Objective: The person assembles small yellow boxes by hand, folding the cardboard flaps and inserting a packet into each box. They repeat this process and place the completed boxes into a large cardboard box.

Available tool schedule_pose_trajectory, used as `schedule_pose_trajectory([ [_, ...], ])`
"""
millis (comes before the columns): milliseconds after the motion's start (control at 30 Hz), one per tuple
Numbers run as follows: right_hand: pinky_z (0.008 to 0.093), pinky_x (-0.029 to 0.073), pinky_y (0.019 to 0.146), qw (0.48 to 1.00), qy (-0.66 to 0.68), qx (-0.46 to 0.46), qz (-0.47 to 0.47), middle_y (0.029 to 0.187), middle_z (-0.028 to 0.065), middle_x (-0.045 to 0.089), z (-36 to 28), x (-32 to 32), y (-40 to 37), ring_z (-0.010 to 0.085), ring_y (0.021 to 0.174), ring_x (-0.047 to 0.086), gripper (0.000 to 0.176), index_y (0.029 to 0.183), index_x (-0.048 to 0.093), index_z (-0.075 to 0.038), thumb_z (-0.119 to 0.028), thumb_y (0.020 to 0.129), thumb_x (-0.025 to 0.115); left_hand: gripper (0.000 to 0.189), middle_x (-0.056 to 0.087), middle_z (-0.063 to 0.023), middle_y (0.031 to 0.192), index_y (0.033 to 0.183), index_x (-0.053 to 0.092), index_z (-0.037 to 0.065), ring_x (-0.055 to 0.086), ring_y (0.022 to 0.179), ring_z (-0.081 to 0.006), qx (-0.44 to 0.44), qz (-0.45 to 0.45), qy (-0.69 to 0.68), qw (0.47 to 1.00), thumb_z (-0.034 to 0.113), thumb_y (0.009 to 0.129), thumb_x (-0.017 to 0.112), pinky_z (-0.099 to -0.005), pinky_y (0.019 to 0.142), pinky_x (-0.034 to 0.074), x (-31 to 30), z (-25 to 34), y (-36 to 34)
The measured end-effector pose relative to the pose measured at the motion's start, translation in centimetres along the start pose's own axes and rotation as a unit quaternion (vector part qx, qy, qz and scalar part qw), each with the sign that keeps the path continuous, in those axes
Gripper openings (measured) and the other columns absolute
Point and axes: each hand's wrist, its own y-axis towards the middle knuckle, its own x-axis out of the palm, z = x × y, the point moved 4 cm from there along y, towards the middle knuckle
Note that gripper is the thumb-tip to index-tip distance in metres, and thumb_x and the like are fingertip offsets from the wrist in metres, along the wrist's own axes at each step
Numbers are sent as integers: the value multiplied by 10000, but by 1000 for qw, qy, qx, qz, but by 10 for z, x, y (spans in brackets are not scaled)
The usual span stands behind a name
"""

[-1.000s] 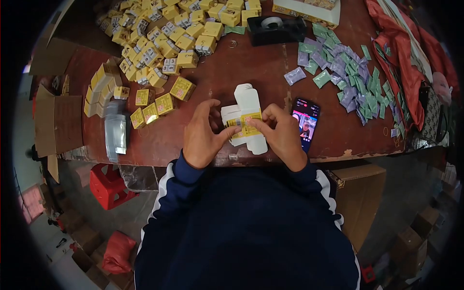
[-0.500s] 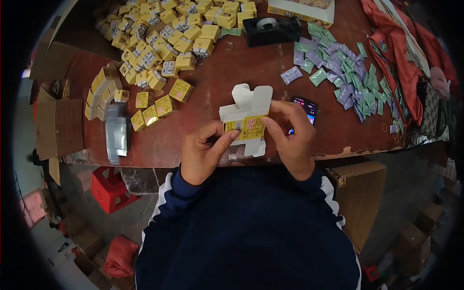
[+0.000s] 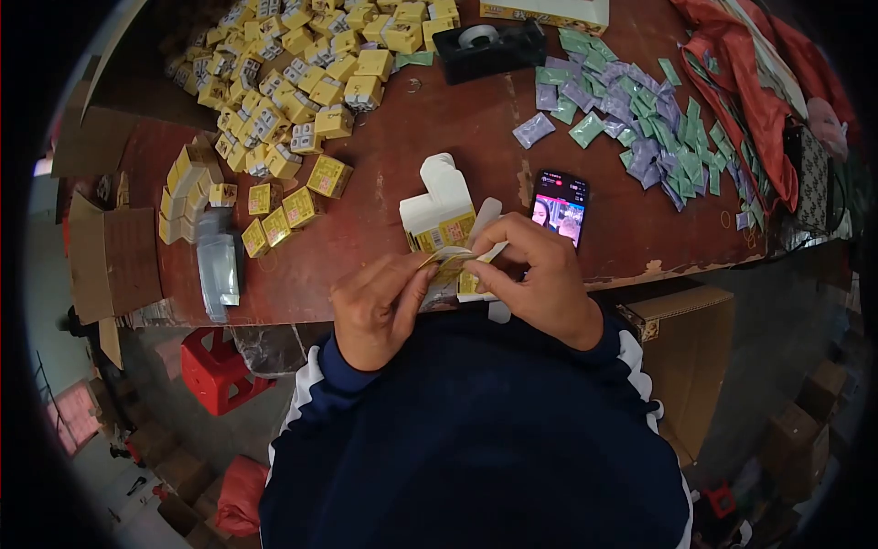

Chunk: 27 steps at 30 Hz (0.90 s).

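Observation:
Between both hands is a yellow-and-white printed carton (image 3: 452, 260), bent into a curve just above the table's front edge. My left hand (image 3: 375, 302) pinches its left side between thumb and fingers. On its right side, my right hand (image 3: 540, 279) is closed, with thumb and forefinger at the card's edge. White flaps and a yellow printed panel of flat carton (image 3: 437, 209) show on the table right behind my fingertips. More yellow print and a white flap show below them, partly hidden by my hands.
A lit phone (image 3: 560, 209) lies right of my hands. Several yellow boxes (image 3: 300, 208) stand left, before a large heap of yellow boxes (image 3: 320, 82). Green and purple sachets (image 3: 640, 119) are piled right. A black tape dispenser (image 3: 489, 53) sits at the back; a red stool (image 3: 215, 371) stands below left.
The carton between my hands was held flat and spread; now card is bent up between my fingertips, with flat carton behind it. My right hand has moved slightly down and left, uncovering the phone.

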Motion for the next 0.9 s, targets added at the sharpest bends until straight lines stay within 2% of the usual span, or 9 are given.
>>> schedule_pose_trajectory([
  [133,231,553,670,982,140,117,-54,1006,62,646,4,5,-3,118,864,696,225,1020,572,22,60,845,707,165,700,-147,830,980,716,-17,691,682,-268,25,3,22,999,-58,821,699,-317,587,525,-1,3,-3],
  [233,231,555,721,973,186,132,-24,1015,58,647,17,10,-7,115,891,691,232,1030,559,24,78,849,694,156,705,-149,835,981,717,-21,700,693,-268,31,-6,16,999,-53,830,695,-313,596,535,2,6,-5],
  [400,222,551,717,985,156,72,8,985,58,616,14,13,-3,107,858,679,195,1021,612,30,84,850,688,127,709,-159,837,982,715,-28,705,681,-256,-63,27,7,998,-35,859,683,-315,601,548,6,1,-9],
  [467,217,548,708,989,141,39,15,975,58,611,12,11,-1,102,841,675,178,1016,634,29,76,853,689,133,710,-162,832,988,716,-31,706,674,-252,-43,20,11,999,-29,857,692,-313,598,549,7,1,-7],
  [533,209,547,693,990,108,68,-63,980,65,623,14,11,-2,100,806,674,146,1007,667,18,50,866,686,140,710,-164,827,994,718,-35,708,668,-248,-24,14,16,999,-24,855,702,-311,594,549,7,2,-7],
  [733,227,561,627,951,200,171,-160,860,53,656,12,18,-8,132,795,714,108,960,631,20,27,867,686,446,665,-223,1166,1381,509,-37,686,1030,-290,-123,-197,-236,944,216,1017,562,-327,880,520,9,-12,-10],
  [800,234,562,611,964,185,115,-152,828,54,658,12,21,-9,140,788,722,107,942,621,19,22,861,690,561,566,-219,1356,1488,342,-42,570,1231,-250,-164,-282,-310,893,290,1056,474,-322,1032,420,13,-20,-15],
  [833,240,564,595,974,167,59,-143,795,55,660,10,20,-8,148,780,730,109,925,611,18,17,855,695,561,566,-219,1356,1488,342,-42,570,1231,-250,-164,-281,-309,893,290,1056,474,-322,1032,420,10,-20,-11],
  [900,240,567,612,969,157,69,-178,829,65,663,8,19,-8,149,794,725,136,962,624,13,13,849,700,577,546,-195,1386,1501,324,-41,513,1273,-199,-179,-287,-365,868,244,1040,522,-314,1068,384,6,-16,-6],
])
